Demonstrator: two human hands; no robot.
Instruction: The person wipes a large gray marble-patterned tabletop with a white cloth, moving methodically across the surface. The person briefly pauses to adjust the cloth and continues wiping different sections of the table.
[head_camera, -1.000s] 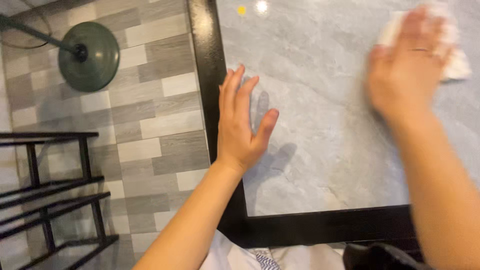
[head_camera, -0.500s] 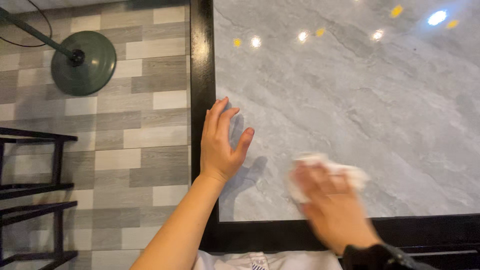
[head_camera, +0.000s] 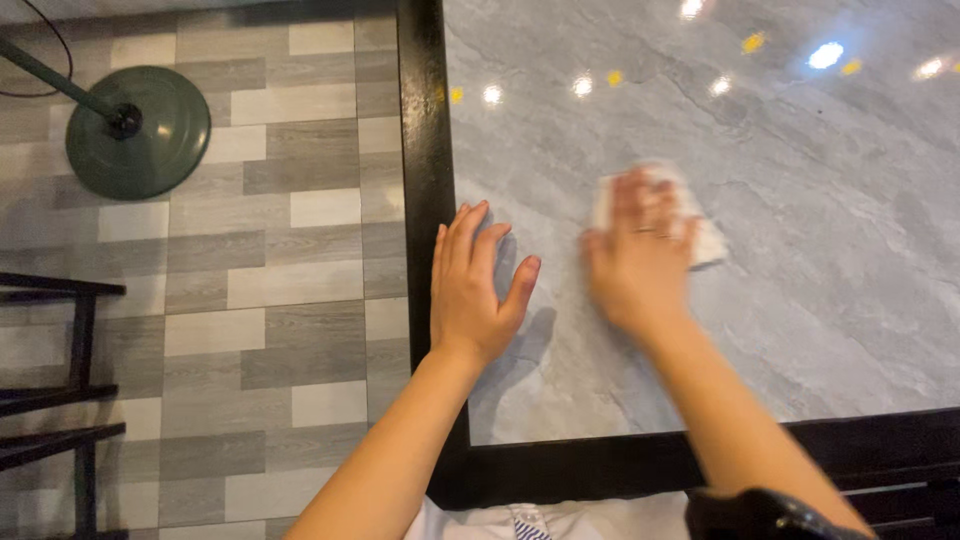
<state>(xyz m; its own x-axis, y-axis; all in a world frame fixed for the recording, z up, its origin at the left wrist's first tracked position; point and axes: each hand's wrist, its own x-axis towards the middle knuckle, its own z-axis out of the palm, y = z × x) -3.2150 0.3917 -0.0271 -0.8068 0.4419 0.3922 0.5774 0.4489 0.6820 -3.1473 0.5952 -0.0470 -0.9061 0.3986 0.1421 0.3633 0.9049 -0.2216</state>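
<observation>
Two bare hands rest on a grey marble table with a black rim. At centre frame the left hand lies flat, fingers spread slightly and pointing toward the top of the frame, its palm at the table's left edge. Just right of it, the right hand presses open-palmed on a white cloth, which lies on the marble at centre; the hand is blurred and hides most of the cloth. At upper left stands a round green base on the tiled floor.
</observation>
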